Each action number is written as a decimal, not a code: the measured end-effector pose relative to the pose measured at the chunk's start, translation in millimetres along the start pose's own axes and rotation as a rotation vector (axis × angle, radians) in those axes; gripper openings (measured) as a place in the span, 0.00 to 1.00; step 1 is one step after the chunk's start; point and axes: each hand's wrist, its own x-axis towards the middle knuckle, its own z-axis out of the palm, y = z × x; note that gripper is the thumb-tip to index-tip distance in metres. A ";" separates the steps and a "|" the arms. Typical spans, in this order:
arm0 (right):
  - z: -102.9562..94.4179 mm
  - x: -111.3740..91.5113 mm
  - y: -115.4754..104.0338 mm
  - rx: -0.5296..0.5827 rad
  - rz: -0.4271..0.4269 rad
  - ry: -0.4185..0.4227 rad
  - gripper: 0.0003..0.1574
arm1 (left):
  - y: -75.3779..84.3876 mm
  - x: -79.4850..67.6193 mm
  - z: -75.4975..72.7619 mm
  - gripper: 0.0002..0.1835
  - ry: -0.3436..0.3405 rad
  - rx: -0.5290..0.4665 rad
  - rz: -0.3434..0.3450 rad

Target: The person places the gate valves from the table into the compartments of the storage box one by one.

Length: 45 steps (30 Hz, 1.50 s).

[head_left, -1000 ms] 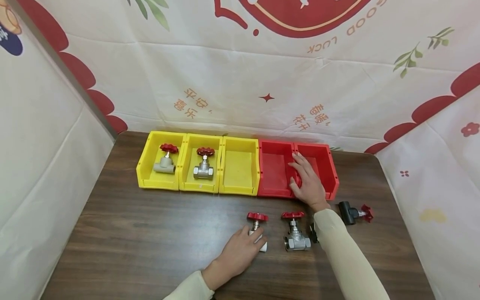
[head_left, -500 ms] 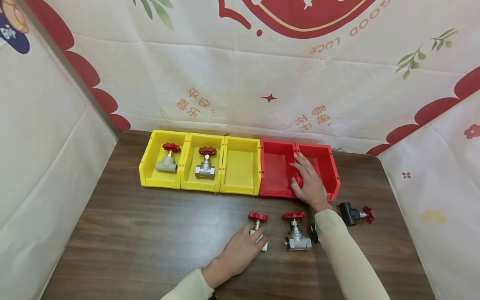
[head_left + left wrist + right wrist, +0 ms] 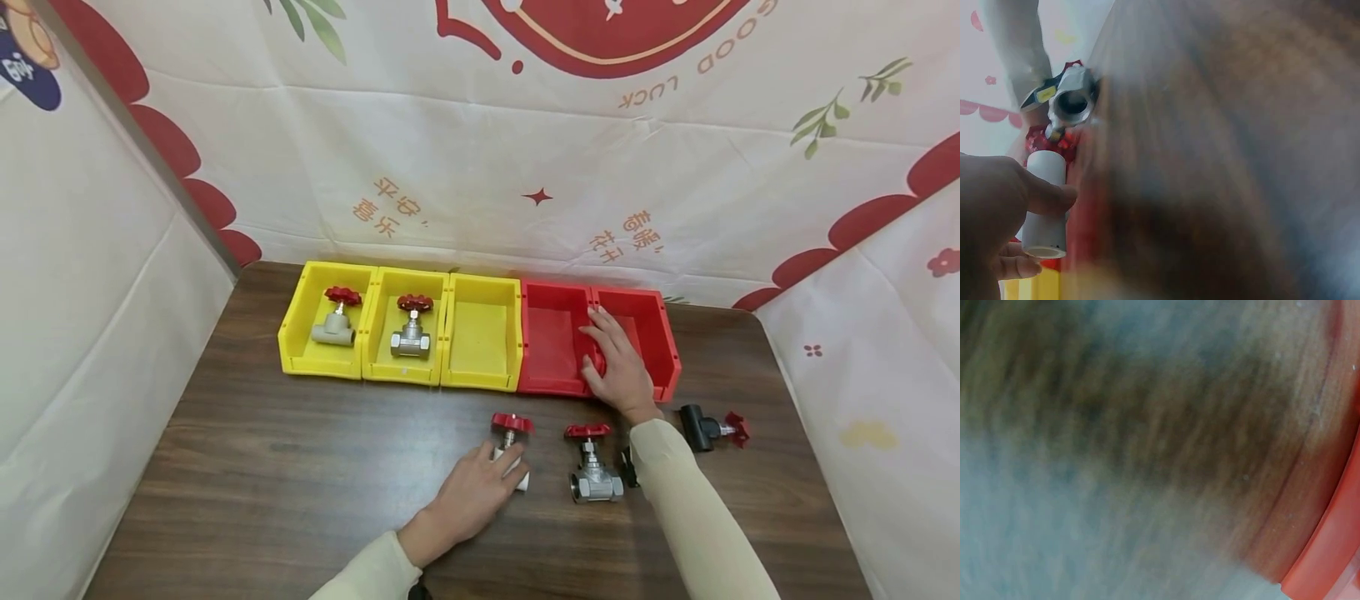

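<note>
My left hand (image 3: pixel 472 492) grips a white valve (image 3: pixel 522 482) by its pipe body. The valve's red handwheel (image 3: pixel 513 422) points toward the bins. In the left wrist view, the thumb lies across the white pipe (image 3: pixel 1045 234), whose open end faces the camera. My right hand (image 3: pixel 621 367) rests over the adjoining walls of the two red bins (image 3: pixel 555 385), thumb and fingers spread apart. Only table and a red bin edge (image 3: pixel 1322 562) show in the right wrist view, without the hand. Beside the left hand lies a metal valve (image 3: pixel 595 482) with a red handwheel.
Three yellow bins (image 3: pixel 480 379) continue the row leftward. A beige valve (image 3: pixel 333 327) sits in the leftmost, a metal valve (image 3: pixel 410 340) in the second. A black valve (image 3: pixel 701 427) lies right of the right forearm. Printed cloth (image 3: pixel 465 142) hangs behind the brown table (image 3: pixel 285 483).
My left hand has shifted slightly away from me and to the left, bringing the white valve along. The right hand stays on the red bins.
</note>
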 end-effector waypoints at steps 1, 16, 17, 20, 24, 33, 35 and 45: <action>0.1 0.2 0.5 -0.002 0.000 0.002 0.38 | -2.9 0.9 -1.3 0.14 0.005 0.003 -0.008; 1.1 -1.5 2.1 0.007 -0.007 0.005 0.38 | -52.1 16.9 -20.9 0.18 0.111 0.076 -0.062; 1.5 -1.6 2.6 0.009 -0.008 0.007 0.38 | -54.4 18.0 -22.3 0.18 0.111 0.079 -0.062; 1.6 -1.7 3.0 0.005 -0.009 0.008 0.39 | -60.3 21.4 -25.2 0.18 0.106 0.088 -0.074; 1.9 -1.7 3.0 -0.001 -0.012 0.007 0.39 | -66.1 25.4 -28.2 0.18 0.091 0.084 -0.086; 2.3 -0.9 2.9 0.001 -0.023 0.022 0.37 | -75.0 34.1 -29.8 0.18 0.098 0.089 -0.105; 2.2 -0.5 2.8 -0.002 -0.025 0.024 0.36 | -76.7 35.9 -30.4 0.18 0.098 0.090 -0.110; 0.6 -1.0 1.6 -0.005 -0.016 0.016 0.37 | -87.2 48.9 -28.5 0.17 0.115 0.101 -0.113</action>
